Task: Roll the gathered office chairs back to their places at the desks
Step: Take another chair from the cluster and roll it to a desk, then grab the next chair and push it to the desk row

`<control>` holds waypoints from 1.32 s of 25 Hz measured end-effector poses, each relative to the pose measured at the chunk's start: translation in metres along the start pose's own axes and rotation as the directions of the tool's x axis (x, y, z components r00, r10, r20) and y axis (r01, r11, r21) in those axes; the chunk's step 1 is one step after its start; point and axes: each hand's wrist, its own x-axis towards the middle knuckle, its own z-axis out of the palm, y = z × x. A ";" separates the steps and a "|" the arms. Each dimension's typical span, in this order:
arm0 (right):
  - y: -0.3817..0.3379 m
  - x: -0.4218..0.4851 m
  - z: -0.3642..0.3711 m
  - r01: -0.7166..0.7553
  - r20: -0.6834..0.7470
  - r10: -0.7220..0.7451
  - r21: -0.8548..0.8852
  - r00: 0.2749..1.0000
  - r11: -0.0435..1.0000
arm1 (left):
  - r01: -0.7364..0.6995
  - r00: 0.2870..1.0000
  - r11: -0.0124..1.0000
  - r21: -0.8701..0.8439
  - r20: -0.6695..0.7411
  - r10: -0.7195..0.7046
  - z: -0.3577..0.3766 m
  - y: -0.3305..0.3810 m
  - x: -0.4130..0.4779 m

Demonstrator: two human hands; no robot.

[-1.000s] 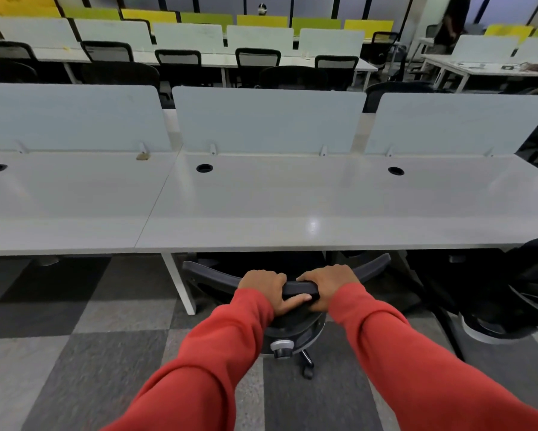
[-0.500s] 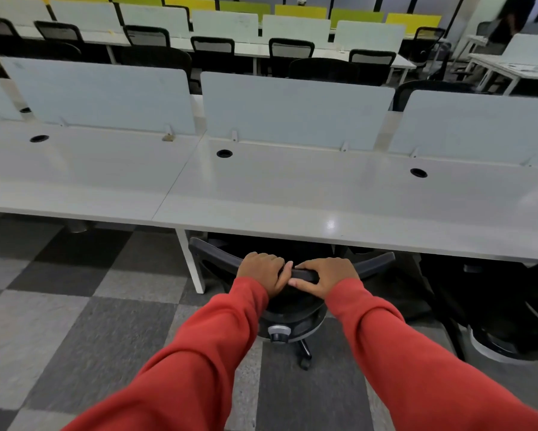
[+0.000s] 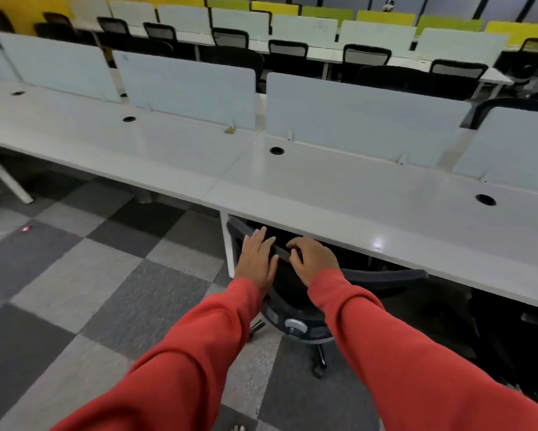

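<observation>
Bench (image 3: 323,188): its near edge overhung the chair — the seat had gone underneath.
Chair (image 3: 386,274): tucked under the near edge with only its back showing; judged parked, so the next chair was due.
Left hand (image 3: 257,259): grip loosened, now flat with fingers straight on the back's top rail.
Right hand (image 3: 312,259): just beside the left hand — fingers curled over the same rail.
</observation>
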 end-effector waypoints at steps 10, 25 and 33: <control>-0.194 0.040 0.098 0.473 0.091 -0.474 0.027 0.876 0.880 | 0.351 0.936 0.917 0.191 -0.096 -0.339 -0.150 -0.140 -0.101; -0.589 -0.042 0.225 0.829 0.160 -0.904 0.359 0.397 0.428 | 0.832 0.555 0.455 0.318 -0.489 -0.672 -0.404 -0.308 -0.328; -0.656 -0.040 0.265 0.839 0.179 -0.933 0.408 0.314 0.360 | 0.874 0.485 0.375 0.309 -0.500 -0.718 -0.437 -0.350 -0.352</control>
